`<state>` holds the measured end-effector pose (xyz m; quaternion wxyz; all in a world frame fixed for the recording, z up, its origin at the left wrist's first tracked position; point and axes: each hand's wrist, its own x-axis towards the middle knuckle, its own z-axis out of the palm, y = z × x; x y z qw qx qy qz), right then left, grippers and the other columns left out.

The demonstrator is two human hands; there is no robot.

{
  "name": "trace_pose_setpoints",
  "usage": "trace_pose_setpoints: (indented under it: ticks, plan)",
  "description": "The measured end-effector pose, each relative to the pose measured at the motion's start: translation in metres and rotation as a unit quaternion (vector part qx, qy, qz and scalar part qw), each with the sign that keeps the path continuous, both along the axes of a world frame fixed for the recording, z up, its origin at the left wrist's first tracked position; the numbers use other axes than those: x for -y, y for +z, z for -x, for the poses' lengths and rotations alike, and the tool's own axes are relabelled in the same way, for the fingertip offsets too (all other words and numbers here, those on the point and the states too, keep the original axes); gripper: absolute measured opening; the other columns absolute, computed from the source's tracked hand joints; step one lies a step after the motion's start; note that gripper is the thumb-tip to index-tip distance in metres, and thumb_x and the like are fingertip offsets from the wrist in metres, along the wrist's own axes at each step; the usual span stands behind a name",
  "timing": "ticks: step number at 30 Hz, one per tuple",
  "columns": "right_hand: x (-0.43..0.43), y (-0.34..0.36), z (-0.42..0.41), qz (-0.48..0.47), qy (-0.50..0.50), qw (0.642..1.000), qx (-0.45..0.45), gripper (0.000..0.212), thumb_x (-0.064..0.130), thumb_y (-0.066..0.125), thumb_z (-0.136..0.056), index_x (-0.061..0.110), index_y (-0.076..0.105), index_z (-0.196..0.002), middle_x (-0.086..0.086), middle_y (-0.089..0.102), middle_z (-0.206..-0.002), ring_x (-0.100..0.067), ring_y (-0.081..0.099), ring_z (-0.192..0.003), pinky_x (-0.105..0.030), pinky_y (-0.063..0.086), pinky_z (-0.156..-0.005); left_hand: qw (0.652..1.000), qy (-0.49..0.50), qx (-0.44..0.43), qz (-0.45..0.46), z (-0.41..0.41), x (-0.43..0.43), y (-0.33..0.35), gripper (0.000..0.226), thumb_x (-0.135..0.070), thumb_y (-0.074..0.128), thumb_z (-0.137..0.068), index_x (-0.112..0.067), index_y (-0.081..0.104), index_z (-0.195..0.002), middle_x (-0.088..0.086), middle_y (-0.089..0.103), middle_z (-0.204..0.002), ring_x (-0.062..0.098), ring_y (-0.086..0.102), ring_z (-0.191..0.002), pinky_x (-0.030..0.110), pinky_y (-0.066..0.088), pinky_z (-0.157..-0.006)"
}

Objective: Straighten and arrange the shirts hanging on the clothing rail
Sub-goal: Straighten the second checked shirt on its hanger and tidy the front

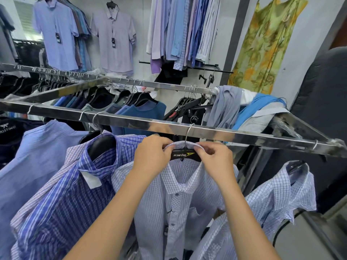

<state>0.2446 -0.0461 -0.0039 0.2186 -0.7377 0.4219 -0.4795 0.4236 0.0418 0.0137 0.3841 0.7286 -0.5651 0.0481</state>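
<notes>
Chrome rail crosses the view, with shirts hanging from it on black hangers. At centre, a pale check shirt hangs on a hanger marked KWIN, its hook over the rail. The left hand and right hand hold the top of its collar on either side of the hook, each grip pinching the cloth. A striped shirt hangs against its left side. Another check shirt hangs to the right.
</notes>
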Motion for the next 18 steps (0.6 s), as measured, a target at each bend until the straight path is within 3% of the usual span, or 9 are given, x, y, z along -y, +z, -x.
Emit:
trace_pose_setpoints:
  ticks: [3, 7, 12, 15, 18]
  plan:
    - [0.007, -0.004, 0.005, -0.037, 0.04, 0.998, -0.007, 0.008, 0.03, 0.076, -0.087, 0.032, 0.081, -0.094, 0.006, 0.071, -0.089, -0.005, 0.065, -0.085, -0.02, 0.051, -0.081, 0.999, -0.026, 0.001, -0.02, -0.002, 0.001, -0.003, 0.019, -0.04, 0.059, -0.095, -0.037, 0.076, -0.1, -0.007, 0.063, -0.089, 0.018, 0.063, -0.082, 0.037, 0.053, -0.072]
    - [0.009, -0.005, 0.013, -0.06, 0.068, 0.995, -0.03, 0.01, 0.031, 0.074, -0.09, 0.031, 0.081, -0.097, 0.005, 0.069, -0.09, 0.003, 0.06, -0.083, -0.004, 0.039, -0.071, 0.999, -0.037, 0.02, -0.023, -0.003, -0.001, -0.01, 0.024, -0.041, 0.053, -0.099, -0.035, 0.076, -0.105, -0.006, 0.058, -0.091, 0.018, 0.057, -0.088, 0.035, 0.048, -0.075]
    - [0.004, -0.017, 0.014, -0.044, 0.068, 0.996, -0.04, 0.017, 0.03, 0.074, -0.09, 0.03, 0.079, -0.106, 0.009, 0.062, -0.092, 0.003, 0.057, -0.083, -0.014, 0.041, -0.075, 0.999, -0.027, 0.012, 0.021, 0.005, -0.004, -0.029, 0.026, -0.039, 0.053, -0.101, -0.028, 0.075, -0.11, -0.008, 0.056, -0.092, 0.01, 0.053, -0.085, 0.025, 0.034, -0.072]
    - [-0.004, -0.023, 0.016, -0.049, 0.112, 0.992, -0.025, 0.03, 0.022, 0.075, -0.089, 0.028, 0.074, -0.118, 0.014, 0.066, -0.103, 0.005, 0.059, -0.081, -0.012, 0.043, -0.075, 0.998, -0.035, -0.005, 0.053, 0.006, -0.009, -0.035, 0.025, -0.037, 0.054, -0.1, -0.027, 0.076, -0.108, -0.009, 0.065, -0.091, 0.007, 0.057, -0.085, 0.023, 0.041, -0.074]
    - [-0.008, -0.025, 0.024, -0.075, 0.172, 0.982, -0.021, 0.038, 0.02, 0.065, -0.096, 0.036, 0.064, -0.131, 0.002, 0.069, -0.087, 0.001, 0.05, -0.065, -0.013, 0.044, -0.067, 0.994, -0.066, -0.069, 0.061, 0.004, -0.015, -0.035, 0.023, -0.033, 0.058, -0.099, -0.027, 0.075, -0.113, -0.014, 0.073, -0.097, 0.002, 0.064, -0.088, 0.017, 0.049, -0.081]
